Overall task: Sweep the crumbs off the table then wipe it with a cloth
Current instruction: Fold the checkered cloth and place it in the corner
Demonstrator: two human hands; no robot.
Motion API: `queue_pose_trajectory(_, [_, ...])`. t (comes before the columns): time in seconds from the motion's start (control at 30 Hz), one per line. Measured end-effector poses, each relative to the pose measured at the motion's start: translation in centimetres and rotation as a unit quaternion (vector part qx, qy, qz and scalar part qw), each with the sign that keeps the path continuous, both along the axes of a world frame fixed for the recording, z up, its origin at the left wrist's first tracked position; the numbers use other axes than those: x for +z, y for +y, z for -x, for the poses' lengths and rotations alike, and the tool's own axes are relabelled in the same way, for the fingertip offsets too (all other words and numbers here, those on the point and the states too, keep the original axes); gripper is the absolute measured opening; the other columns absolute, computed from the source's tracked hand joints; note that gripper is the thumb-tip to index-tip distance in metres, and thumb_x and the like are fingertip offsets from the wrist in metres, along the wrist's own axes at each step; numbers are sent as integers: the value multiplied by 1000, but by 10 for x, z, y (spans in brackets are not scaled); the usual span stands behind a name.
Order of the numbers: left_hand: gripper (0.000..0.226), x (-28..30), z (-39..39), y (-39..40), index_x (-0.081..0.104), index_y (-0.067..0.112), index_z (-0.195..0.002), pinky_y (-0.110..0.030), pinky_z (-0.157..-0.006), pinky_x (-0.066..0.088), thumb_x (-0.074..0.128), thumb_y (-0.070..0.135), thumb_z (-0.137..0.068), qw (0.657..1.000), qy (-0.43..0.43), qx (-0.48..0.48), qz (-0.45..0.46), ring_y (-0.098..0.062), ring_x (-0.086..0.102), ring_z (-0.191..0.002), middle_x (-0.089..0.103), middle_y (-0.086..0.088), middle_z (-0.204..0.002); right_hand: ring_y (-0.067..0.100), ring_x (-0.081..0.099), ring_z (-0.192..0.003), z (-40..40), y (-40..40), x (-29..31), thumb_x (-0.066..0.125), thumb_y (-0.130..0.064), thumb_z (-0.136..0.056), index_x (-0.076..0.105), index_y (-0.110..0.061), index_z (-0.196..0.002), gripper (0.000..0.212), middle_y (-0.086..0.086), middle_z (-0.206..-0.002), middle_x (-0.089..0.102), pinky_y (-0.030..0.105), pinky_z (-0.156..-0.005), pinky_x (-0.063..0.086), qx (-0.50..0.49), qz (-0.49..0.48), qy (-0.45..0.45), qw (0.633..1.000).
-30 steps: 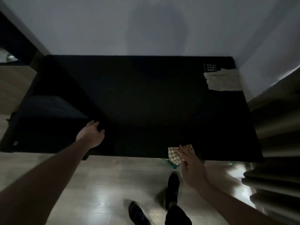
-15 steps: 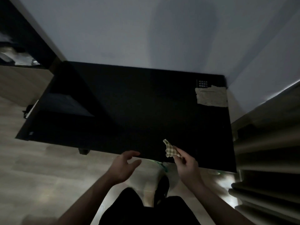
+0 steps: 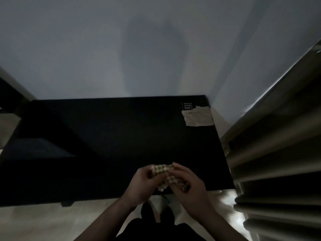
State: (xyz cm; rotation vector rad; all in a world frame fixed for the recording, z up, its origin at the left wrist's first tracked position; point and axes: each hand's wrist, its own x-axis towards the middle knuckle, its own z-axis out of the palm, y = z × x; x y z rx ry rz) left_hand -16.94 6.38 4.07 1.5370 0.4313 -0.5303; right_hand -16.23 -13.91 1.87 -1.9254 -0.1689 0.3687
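Dim room; pale wall (image 3: 86,49); light wood floor (image 3: 34,223); curtain (image 3: 278,153) right.

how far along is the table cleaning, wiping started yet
No crumbs show on the dark black table, though the dim light could hide them. In hand: the left hand and right hand both hold the small checked cloth above the near edge. Left: the wiping itself.

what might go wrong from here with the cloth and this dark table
The room is dim and the table is black, so leftover crumbs would be hard to spot. The checked cloth is bunched small between the left hand and right hand; wiping with it unspread may leave strips uncovered. A wide pass could drag the pale cloth at the far right corner.
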Motion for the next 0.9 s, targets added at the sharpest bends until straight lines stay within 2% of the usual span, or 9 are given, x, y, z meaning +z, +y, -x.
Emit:
queue_pose_trajectory(0.17, [6, -4, -20, 10, 74, 26, -95, -54, -85, 59, 69, 25, -93, 998, -33, -18, -55, -28, 75, -94, 77, -8, -98, -8, 46, -137, -11, -6, -4, 87, -29, -80, 51, -49, -142, 75, -29, -148, 49, 21, -111, 42, -60, -52, 39, 996])
queue_pose_trajectory(0.27, [7, -1, -28, 13, 74, 21, -98, -55, -91, 59, 68, 23, -93, 997, -52, -34, -43, -28, 73, -100, 76, -9, -102, -4, 57, -128, -27, -7, -5, 92, -67, -54, 47, -50, -139, 97, -22, -143, 55, 25, -103, 50, -106, -118, 158, 975])
queue_pose_trajectory(0.33, [9, 4, -36, 12, 74, 18, -100, -51, -92, 59, 67, 20, -94, 997, -61, -50, -24, -26, 73, -102, 76, -9, -104, -1, 66, -118, -39, -8, -3, 91, -75, -43, 45, -44, -139, 111, -14, -136, 63, 24, -92, 56, -109, -138, 210, 962])
queue_pose_trajectory(0.37, [11, 8, -41, 12, 73, 16, -103, -49, -93, 58, 66, 20, -95, 996, -63, -59, -17, -25, 73, -103, 76, -9, -106, 0, 68, -114, -45, -9, 0, 92, -70, -49, 48, -40, -140, 105, -11, -131, 67, 23, -88, 58, -103, -134, 226, 959])
queue_pose_trajectory(0.43, [17, 12, -54, 10, 72, 14, -106, -46, -93, 58, 66, 22, -94, 994, -68, -81, -8, -25, 73, -104, 75, -9, -108, 5, 73, -106, -60, -12, 5, 87, -42, -77, 60, -28, -132, 63, -5, -118, 75, 24, -85, 59, -101, -118, 249, 956])
queue_pose_trajectory(0.53, [10, 7, -76, 7, 74, 22, -100, -39, -86, 60, 66, 24, -95, 993, -79, -81, -20, -19, 75, -97, 77, -4, -104, 14, 76, -104, -82, -18, 9, 77, -17, -89, 73, -23, -114, 26, -3, -109, 80, 31, -86, 60, -109, -108, 259, 954])
queue_pose_trajectory(0.67, [20, -3, -103, -3, 74, 28, -110, -38, -92, 59, 68, 37, -93, 996, -60, -64, -16, -15, 74, -103, 77, 2, -111, 18, 76, -100, -113, -30, 11, 70, -4, -94, 75, -16, -109, 20, 0, -104, 80, 35, -86, 61, -154, -121, 211, 958])
queue_pose_trajectory(0.77, [13, -8, -119, -20, 73, 24, -105, -30, -84, 59, 69, 30, -94, 996, -68, -41, -32, -11, 75, -94, 78, 3, -103, 23, 75, -101, -140, -46, 8, 71, -2, -93, 73, -11, -107, 17, 6, -103, 80, 40, -87, 60, -155, -114, 184, 964])
queue_pose_trajectory(0.9, [12, -15, -148, -45, 73, 15, -102, -30, -83, 56, 66, 22, -96, 998, -63, 24, -21, -13, 73, -89, 77, -7, -101, 21, 73, -91, -178, -65, 0, 74, 4, -89, 69, -11, -98, 17, 6, -93, 78, 32, -75, 58, -149, -98, 147, 973])
